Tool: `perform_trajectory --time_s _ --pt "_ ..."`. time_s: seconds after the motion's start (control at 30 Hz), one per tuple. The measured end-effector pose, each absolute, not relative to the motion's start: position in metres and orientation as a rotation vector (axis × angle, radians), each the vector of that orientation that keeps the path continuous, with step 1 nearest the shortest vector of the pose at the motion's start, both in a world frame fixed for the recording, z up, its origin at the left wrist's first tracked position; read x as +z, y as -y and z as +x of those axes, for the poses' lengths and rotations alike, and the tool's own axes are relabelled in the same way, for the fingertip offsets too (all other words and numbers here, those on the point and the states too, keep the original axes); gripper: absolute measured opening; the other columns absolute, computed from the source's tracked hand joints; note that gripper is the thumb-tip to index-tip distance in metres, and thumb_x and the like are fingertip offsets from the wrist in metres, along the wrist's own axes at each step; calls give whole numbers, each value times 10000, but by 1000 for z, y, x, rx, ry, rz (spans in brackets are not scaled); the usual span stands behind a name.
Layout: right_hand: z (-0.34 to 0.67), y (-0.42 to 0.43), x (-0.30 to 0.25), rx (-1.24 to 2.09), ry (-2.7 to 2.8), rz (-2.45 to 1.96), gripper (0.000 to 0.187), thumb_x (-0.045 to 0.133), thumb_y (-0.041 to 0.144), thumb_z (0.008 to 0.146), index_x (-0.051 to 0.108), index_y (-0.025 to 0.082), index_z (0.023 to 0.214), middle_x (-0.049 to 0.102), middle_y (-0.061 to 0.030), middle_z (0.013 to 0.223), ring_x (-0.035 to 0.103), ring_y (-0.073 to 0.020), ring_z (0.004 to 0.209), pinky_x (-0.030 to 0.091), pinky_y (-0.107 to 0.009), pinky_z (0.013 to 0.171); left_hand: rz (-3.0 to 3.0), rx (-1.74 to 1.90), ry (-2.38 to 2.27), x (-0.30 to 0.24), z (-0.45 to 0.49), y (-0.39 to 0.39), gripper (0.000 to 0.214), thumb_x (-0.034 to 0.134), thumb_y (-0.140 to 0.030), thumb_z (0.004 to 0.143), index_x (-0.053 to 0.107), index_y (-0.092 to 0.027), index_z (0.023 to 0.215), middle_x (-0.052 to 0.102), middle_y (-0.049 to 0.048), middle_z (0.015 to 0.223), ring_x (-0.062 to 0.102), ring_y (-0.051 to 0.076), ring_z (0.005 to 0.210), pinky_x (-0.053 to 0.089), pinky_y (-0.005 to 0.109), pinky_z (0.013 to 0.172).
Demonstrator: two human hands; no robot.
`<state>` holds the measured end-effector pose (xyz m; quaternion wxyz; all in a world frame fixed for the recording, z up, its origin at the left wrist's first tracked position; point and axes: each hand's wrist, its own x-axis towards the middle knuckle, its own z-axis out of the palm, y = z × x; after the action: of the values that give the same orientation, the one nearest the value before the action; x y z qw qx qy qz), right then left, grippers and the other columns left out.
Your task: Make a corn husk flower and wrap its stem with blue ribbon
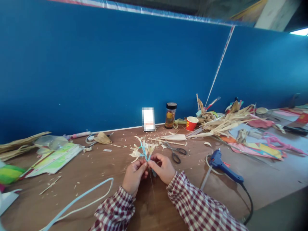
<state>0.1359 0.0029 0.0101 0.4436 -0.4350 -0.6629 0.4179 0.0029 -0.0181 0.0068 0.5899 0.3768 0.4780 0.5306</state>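
Between both hands is a small corn-husk flower sprig (143, 149), with pale cream petals and light blue wrapping on its stems. My left hand (135, 175) pinches the lower stem between thumb and fingertips. From the other side, my right hand (164, 167) grips the same stem, its thumb close to the left thumb. A thin, pale strand hangs below the fingers. Black-handled scissors (176, 156) lie just beyond my right hand. Further right rests a blue hot glue gun (222, 166) with a glue stick beside it.
At the back stand a lidded jar (170, 116), a red paper cup (192, 123) and a blurred white object (148, 119). Dry husks (227, 120) pile up at right. A looped light blue cord (83, 196) lies front left, near a painted sheet (56, 160). Scraps litter the table.
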Motion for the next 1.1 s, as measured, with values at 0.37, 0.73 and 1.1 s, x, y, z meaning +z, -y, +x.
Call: perform_trajectory --time_s 0.37,0.73,1.1 --pt "135 -2 9 852 1673 -1193 128 555 260 732 617 156 689 597 -6 617 470 -102 518 356 -206 486 976 1248 -1244 2 2 17 274 682 -345 618 641 -118 765 617 1 577 523 80 455 421 173 436" --pt "134 -3 5 908 1624 -1205 113 549 237 715 595 148 663 570 9 564 465 -101 501 355 -202 476 908 1214 -1268 4 5 18 261 721 -307 566 657 -130 746 643 4 565 576 107 482 472 196 472" --pt "137 -6 3 1017 1586 -1153 241 563 353 734 613 129 661 581 3 564 465 -95 508 364 -203 488 832 1223 -1217 4 7 19 254 729 -258 583 652 -108 772 644 13 578 575 87 470 476 167 456"
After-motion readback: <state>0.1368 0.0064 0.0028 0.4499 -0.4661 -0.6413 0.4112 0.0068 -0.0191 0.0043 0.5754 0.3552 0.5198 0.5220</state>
